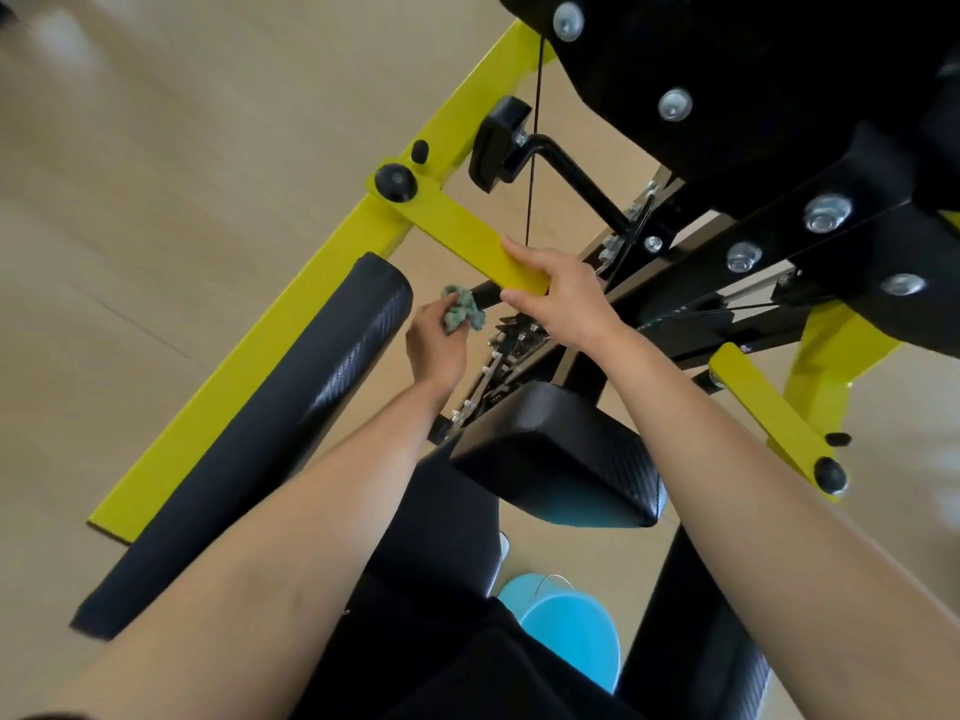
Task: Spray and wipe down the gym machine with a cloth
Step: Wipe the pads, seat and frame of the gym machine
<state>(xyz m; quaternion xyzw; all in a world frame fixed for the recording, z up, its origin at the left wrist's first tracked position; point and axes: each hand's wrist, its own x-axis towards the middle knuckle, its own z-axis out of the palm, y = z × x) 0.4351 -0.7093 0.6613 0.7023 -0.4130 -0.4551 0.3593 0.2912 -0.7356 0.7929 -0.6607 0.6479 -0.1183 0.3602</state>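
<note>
The gym machine has a yellow frame (291,324) and black padded parts. My left hand (434,345) grips a crumpled green cloth (461,314) and holds it against a black round bar (485,293) just under a flat yellow arm (467,236). My right hand (561,298) grips the near end of that yellow arm, thumb below and fingers over the top. A black seat pad (561,454) lies below both wrists. No spray bottle is in view.
A long black roller pad (270,423) runs along the left. A thin black cable (534,148) hangs beside my right hand. Black bolted plates (727,122) loom at the upper right. A light blue bucket (571,631) stands on the wooden floor below.
</note>
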